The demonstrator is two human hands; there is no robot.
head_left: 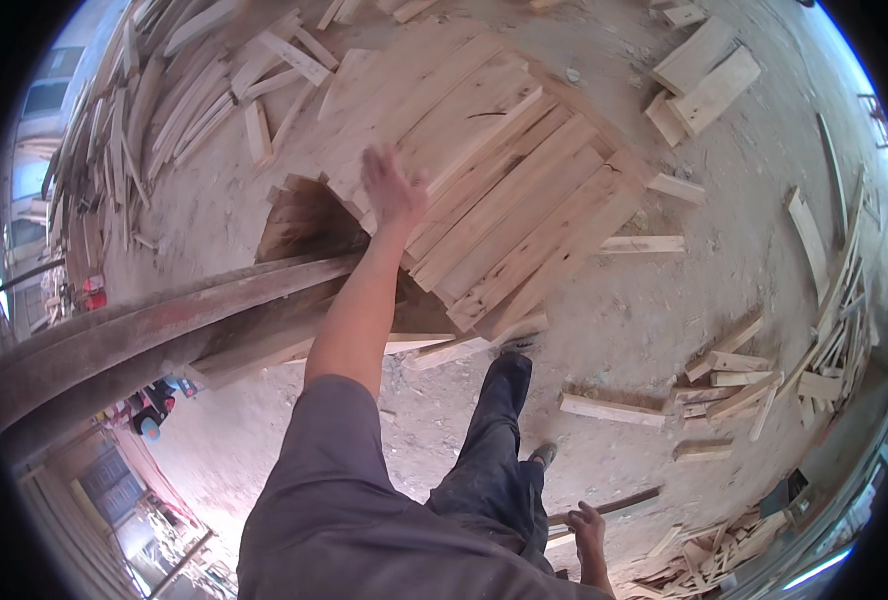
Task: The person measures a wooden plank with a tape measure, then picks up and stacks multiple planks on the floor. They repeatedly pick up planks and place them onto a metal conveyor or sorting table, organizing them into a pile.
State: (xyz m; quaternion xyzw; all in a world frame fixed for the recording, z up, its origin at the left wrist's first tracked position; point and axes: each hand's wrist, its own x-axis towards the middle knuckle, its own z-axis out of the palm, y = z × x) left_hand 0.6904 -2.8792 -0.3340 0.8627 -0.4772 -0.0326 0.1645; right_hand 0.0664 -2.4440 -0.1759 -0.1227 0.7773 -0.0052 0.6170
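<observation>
As we look down over the dusty ground, our left hand [394, 188] is stretched out ahead, above the near left edge of a broad stack of planks [524, 195]. Its grip is apart, fingers spread and blurred; we cannot tell whether the palm touches the wood. The stack sits in the upper middle of the view, set at a slant, its boards laid side by side. A raised board edge runs across it; the pale boards to the left of that line sit higher than those to the right, some of which carry dark knots and streaks.

Our right hand [588, 530] is low, well apart from the stack, beside our dark trousers [489, 455]. Its fingers curl in at a thin dark strip [624, 502]; we cannot tell whether this grip is clamped on the strip or merely in front of it.

Just left of the stack we note a dark hollow in a rough wooden block [299, 215]. Long dark beams [179, 315] reach from the left toward it, passing by our forearm. A heap of narrow wood lengths [189, 105] fills the upper left. Thick blocks [709, 80] lie together at upper right. Short offcuts [734, 380] lie jumbled on the right, and one pale length [612, 409] lies alone, near our legs.
</observation>
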